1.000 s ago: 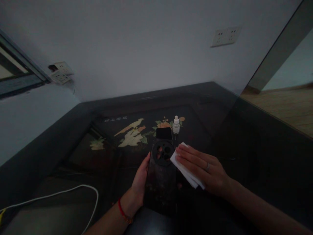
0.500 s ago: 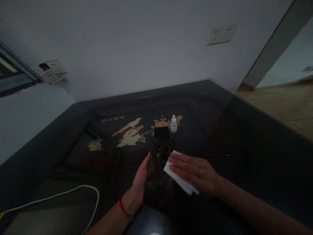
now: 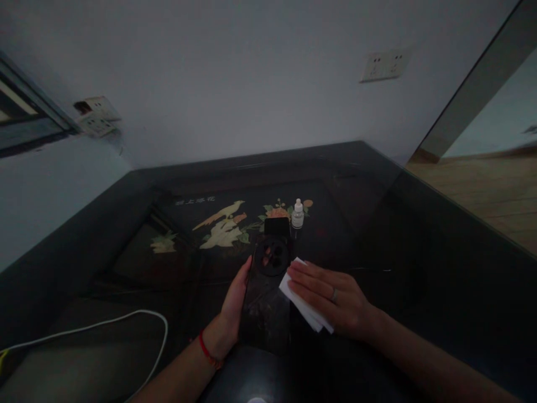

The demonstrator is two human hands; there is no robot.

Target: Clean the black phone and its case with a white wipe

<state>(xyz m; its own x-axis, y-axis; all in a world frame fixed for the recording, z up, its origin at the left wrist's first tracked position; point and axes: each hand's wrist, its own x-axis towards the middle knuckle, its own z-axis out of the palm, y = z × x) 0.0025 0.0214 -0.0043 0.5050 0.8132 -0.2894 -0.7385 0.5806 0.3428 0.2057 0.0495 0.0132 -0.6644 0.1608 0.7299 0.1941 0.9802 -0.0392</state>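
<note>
My left hand (image 3: 235,305) grips the left edge of a dark phone case (image 3: 268,313) with a round camera ring (image 3: 272,256) at its top. Skin colour shows through a hole in that ring, and pale smudges mark the case's back. In my right hand (image 3: 331,299) is a folded white tissue (image 3: 304,308), pressed under the fingers close to the case's right edge; whether it touches the case I cannot tell. Just beyond the ring lies a small black rectangular object (image 3: 277,226). A small clear bottle with a white cap (image 3: 297,215) stands upright beside it.
The glossy black table (image 3: 356,224) bears a painted bird-and-flower design (image 3: 222,232). A white cable (image 3: 104,323) curves across its left side. Behind are a white wall with sockets (image 3: 385,65) and more sockets (image 3: 98,116) at the left corner. Wooden floor (image 3: 482,179) shows on the right.
Both hands have shifted slightly left in view, with the phone case and tissue. The case's ring now faces me more fully. The bottle stays in place.
</note>
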